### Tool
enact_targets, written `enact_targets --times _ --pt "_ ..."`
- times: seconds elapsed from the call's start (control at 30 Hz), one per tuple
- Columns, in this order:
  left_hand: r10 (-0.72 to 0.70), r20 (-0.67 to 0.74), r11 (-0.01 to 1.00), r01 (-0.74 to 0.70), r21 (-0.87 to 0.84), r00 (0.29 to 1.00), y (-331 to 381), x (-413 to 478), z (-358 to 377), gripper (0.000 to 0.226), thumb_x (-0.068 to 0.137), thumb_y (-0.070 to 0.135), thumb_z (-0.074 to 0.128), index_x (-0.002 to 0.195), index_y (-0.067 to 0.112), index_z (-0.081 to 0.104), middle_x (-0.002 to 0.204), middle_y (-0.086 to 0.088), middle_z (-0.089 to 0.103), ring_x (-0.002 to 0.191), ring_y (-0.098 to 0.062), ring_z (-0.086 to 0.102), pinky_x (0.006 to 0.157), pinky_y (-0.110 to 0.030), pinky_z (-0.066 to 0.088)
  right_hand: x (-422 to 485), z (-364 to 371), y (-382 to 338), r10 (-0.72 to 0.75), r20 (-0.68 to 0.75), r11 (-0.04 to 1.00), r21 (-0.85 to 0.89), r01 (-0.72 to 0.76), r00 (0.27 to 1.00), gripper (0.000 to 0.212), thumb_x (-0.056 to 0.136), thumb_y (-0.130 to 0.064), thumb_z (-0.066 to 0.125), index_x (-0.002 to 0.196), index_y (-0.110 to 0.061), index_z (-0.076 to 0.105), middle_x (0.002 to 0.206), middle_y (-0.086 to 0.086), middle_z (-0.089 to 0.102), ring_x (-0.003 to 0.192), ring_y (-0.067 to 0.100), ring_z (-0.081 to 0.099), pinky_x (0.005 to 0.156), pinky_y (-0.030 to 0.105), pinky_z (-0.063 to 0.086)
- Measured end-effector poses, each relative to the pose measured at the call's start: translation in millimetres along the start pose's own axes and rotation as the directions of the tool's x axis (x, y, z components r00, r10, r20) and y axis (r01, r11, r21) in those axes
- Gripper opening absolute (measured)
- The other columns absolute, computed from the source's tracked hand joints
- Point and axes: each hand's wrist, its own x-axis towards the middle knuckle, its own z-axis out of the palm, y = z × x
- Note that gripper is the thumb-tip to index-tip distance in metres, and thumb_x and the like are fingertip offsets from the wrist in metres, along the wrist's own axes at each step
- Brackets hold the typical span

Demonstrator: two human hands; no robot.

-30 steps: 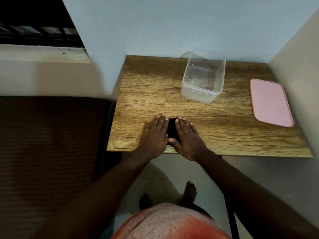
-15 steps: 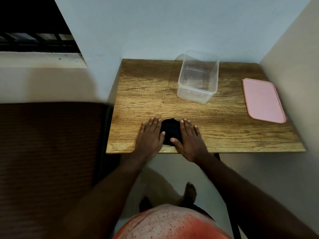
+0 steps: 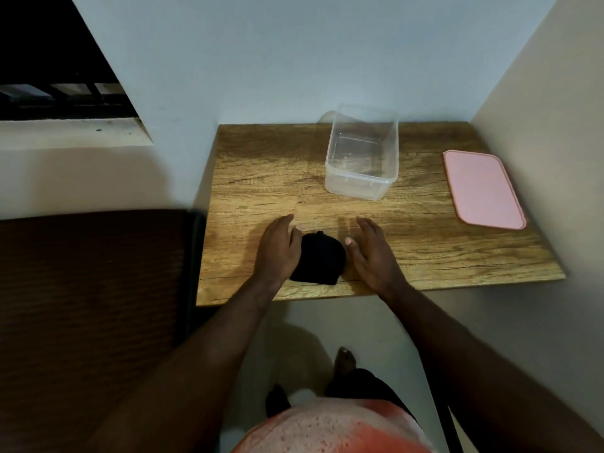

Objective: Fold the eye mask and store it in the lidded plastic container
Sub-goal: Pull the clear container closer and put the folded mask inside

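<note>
Black mask (image 3: 318,259), folded, lies near the front edge of the surface (image 3: 268,178) between the left hand (image 3: 277,253), touching it, and the right hand (image 3: 372,256), just beside it — both straight-fingered, no grip taken — so folding looks done and the next move calls for lifting it into the box (image 3: 356,188).

open tabletop (image 3: 261,178) left, container (image 3: 361,158) behind

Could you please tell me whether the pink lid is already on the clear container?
No, the pink lid lies flat on the table to the right of the container, which stands open.
</note>
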Motion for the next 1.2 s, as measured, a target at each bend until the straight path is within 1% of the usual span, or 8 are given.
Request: enact_targets --times 0.2,0.33,0.5,0.6,0.77,0.83,0.97,1.2 --pt "0.033 -0.021 0.996 -0.035 -0.086 0.999 45 37 12 0.037 0.096 0.021 0.055 0.130 0.008 0.056 0.129 -0.008 0.062 0.116 -0.019 0.057 0.098 -0.028 0.044 51 -50 -5 -0.143 -0.303 0.990 -0.062 0.130 0.942 0.051 0.089 -0.017 0.065 0.137 -0.006 0.049 0.135 0.014 0.052 0.126 0.026 0.048 0.103 0.038 0.044" --pt "-0.105 0.062 0.979 0.114 -0.166 0.993 82 62 22 0.036 0.095 0.023 0.056 0.128 0.009 0.057 0.103 -0.004 0.066 0.093 -0.013 0.061 0.079 -0.021 0.043 95 -73 3 -0.198 -0.070 0.935 -0.314 0.166 0.978 0.055 0.090 -0.029 0.065 0.139 -0.011 0.048 0.143 0.011 0.051 0.139 0.029 0.036 0.115 0.050 0.030" --pt "-0.269 0.242 0.937 0.311 -0.159 0.932 98 88 41 0.048 0.087 0.042 0.058 0.123 0.010 0.058 0.111 -0.010 0.066 0.100 -0.024 0.066 0.092 -0.041 0.053 128 -76 3 -0.135 0.129 0.826 -0.533 0.183 0.982 0.034 0.097 -0.023 0.053 0.129 -0.016 0.058 0.130 0.009 0.064 0.136 0.025 0.044 0.121 0.047 0.007" --pt "-0.320 0.200 0.923 0.352 -0.154 0.926 100 97 44 0.037 0.086 0.044 0.056 0.094 0.008 0.064 0.098 -0.013 0.069 0.089 -0.027 0.068 0.081 -0.044 0.055 132 -64 -7 -0.181 0.146 0.852 -0.471 0.229 0.973 0.025 0.097 -0.019 0.052 0.118 -0.016 0.065 0.110 0.005 0.073 0.111 0.022 0.064 0.120 0.045 0.011" --pt "-0.479 -0.016 0.872 0.473 -0.126 0.878 84 108 23 0.042 0.080 0.042 0.055 0.095 0.005 0.066 0.091 -0.013 0.070 0.079 -0.029 0.068 0.070 -0.042 0.060 119 -26 -46 -0.300 0.254 0.903 -0.236 0.360 0.919 0.032 0.091 -0.020 0.060 0.122 -0.011 0.061 0.106 0.010 0.073 0.097 0.030 0.067 0.100 0.042 0.044" --pt "-0.485 -0.081 0.874 0.481 -0.070 0.871 76 112 10 0.039 0.076 0.036 0.055 0.095 0.003 0.066 0.095 -0.013 0.069 0.083 -0.030 0.066 0.072 -0.045 0.059 114 -19 -61 -0.317 0.294 0.913 -0.162 0.374 0.902 0.035 0.090 -0.023 0.063 0.122 -0.010 0.059 0.108 0.011 0.071 0.097 0.030 0.065 0.091 0.040 0.048" --pt "-0.461 -0.169 0.882 0.471 0.019 0.871 69 116 -9 0.034 0.082 0.018 0.059 0.112 0.002 0.063 0.115 -0.015 0.065 0.105 -0.031 0.062 0.087 -0.041 0.054 112 -17 -68 -0.388 0.390 0.851 -0.195 0.487 0.835 0.048 0.090 -0.035 0.061 0.134 -0.018 0.051 0.123 0.005 0.067 0.117 0.025 0.059 0.110 0.044 0.033" --pt "-0.241 -0.139 0.938 0.267 0.223 0.961 35 126 -28 0.033 0.099 0.023 0.041 0.117 0.010 0.065 0.123 -0.011 0.065 0.112 -0.030 0.058 0.091 -0.035 0.044 112 -44 -28 -0.235 0.271 0.875 -0.360 0.325 0.933 0.036 0.094 -0.051 0.051 0.110 -0.024 0.070 0.107 -0.003 0.072 0.110 0.019 0.061 0.115 0.049 0.022"
